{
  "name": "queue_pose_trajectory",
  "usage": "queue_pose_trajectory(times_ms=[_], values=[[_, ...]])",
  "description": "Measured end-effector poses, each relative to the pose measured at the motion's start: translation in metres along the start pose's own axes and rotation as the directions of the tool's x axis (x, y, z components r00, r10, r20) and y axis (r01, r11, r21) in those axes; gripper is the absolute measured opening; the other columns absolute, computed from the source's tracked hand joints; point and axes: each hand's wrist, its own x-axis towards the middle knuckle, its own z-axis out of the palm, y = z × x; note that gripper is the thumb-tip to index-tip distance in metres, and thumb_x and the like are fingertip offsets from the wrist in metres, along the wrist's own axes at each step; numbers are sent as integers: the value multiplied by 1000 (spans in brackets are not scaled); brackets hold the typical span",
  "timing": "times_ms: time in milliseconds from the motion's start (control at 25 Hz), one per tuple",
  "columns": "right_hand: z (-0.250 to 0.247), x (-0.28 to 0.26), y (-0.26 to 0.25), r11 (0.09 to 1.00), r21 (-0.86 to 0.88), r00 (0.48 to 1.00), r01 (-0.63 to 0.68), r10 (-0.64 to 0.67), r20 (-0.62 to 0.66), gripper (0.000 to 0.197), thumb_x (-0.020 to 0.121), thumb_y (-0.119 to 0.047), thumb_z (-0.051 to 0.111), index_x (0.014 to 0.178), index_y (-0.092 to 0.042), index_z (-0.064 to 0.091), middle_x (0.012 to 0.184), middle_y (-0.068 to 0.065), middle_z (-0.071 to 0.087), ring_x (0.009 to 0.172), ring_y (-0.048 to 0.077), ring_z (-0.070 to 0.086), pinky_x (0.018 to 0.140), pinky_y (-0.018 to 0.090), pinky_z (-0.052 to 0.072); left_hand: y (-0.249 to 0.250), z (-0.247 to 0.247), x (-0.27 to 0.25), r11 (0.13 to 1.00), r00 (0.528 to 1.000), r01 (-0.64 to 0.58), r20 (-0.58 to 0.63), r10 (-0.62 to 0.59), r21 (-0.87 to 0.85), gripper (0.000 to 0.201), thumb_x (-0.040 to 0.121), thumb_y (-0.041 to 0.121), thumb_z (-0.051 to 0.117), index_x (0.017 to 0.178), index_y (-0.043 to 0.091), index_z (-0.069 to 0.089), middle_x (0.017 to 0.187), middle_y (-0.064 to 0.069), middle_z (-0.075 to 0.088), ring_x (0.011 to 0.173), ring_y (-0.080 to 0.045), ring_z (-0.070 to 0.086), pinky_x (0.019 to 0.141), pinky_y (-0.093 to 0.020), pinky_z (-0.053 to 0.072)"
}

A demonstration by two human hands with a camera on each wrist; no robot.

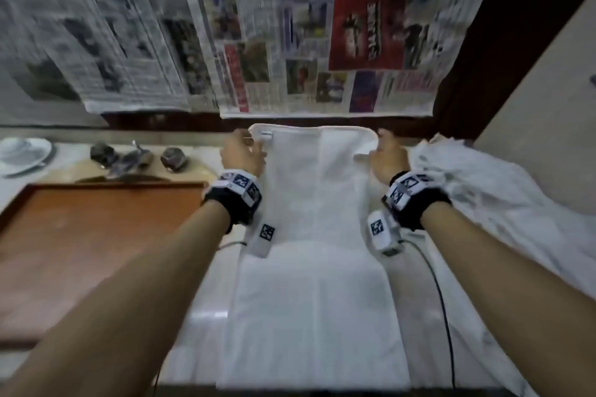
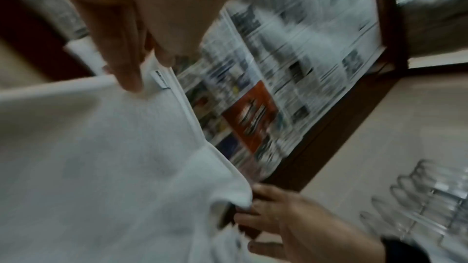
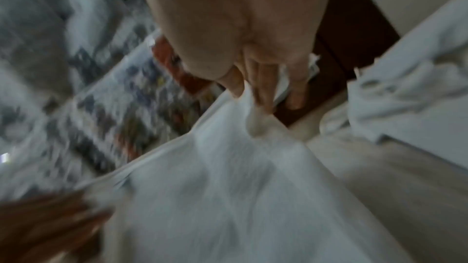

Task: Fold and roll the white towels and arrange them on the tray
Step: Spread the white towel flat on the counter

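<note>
White towel corners between both hands' fingers

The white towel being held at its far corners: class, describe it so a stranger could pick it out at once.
Start at the newspaper sheets hanging behind the counter. Just below them, right of the wooden tray, a white towel stretches toward the viewer, its far corners pinched by the left hand and right hand. Unlike the crumpled white heap at its right, it lies smooth, with a small label.
</note>
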Motion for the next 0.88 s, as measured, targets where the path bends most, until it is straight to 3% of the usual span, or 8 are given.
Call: queue_pose_trajectory(times_ms=[80,120,240,480,640,720,800,880], values=[[74,-41,47,958,-285,932,-21,123,342,63,100,-15,42,154,-13,10,152,14,31,138,32,33,109,45,31,-70,41,-41,959,957,-16,282,-66,281,53,97,24,56,144,8,38,142,-18,47,130,-32,46,108,-41,36],[107,-73,71,926,-378,869,13,176,462,65,102,-20,38,154,-13,0,160,10,11,146,28,16,115,51,21,-103,58,-70,903,881,-61,448,-152,426,59,100,25,50,151,8,25,156,-15,28,142,-29,29,116,-40,23],[152,-111,122,855,-483,815,188,138,562,67,105,-36,28,153,-10,-11,159,4,-25,147,21,-18,117,58,-2,-156,84,-113,755,804,-216,552,-222,619,59,104,23,33,155,13,5,162,-1,-7,149,-22,-5,120,-44,-1],[153,-63,110,890,-404,829,212,55,557,64,104,-35,25,153,-11,-10,159,1,-24,147,18,-20,116,57,-10,-132,108,-70,796,812,-189,548,-202,575,60,104,24,34,154,11,4,163,-4,-6,149,-23,-5,120,-46,2],[152,-91,132,873,-405,813,272,17,582,64,104,-40,18,152,-14,-16,158,-1,-28,145,16,-24,116,57,-10,-153,96,-113,736,762,-385,642,-86,556,62,104,41,21,154,18,-8,160,2,-18,148,-17,-14,120,-41,-8],[131,-77,156,872,-484,874,-75,291,390,68,103,-43,16,152,-11,-18,157,1,-29,145,18,-24,115,60,-8,-179,71,-107,708,890,-105,383,-246,698,67,101,50,17,153,19,-12,159,-2,-24,147,-19,-20,120,-45,-10],[117,-83,156,828,-506,861,-240,422,283,71,102,-45,18,151,-8,-17,157,5,-28,145,20,-24,114,62,-11,-177,55,-103,653,891,126,204,-405,747,70,101,50,16,153,13,-13,158,-11,-23,146,-25,-21,119,-50,-8],[137,-120,138,884,-459,908,87,120,403,70,103,-41,22,151,-9,-17,158,4,-27,145,19,-24,112,57,-17,-161,69,-133,748,868,-161,453,-203,643,67,102,45,16,152,11,-13,157,-8,-25,146,-23,-21,118,-47,-13]])
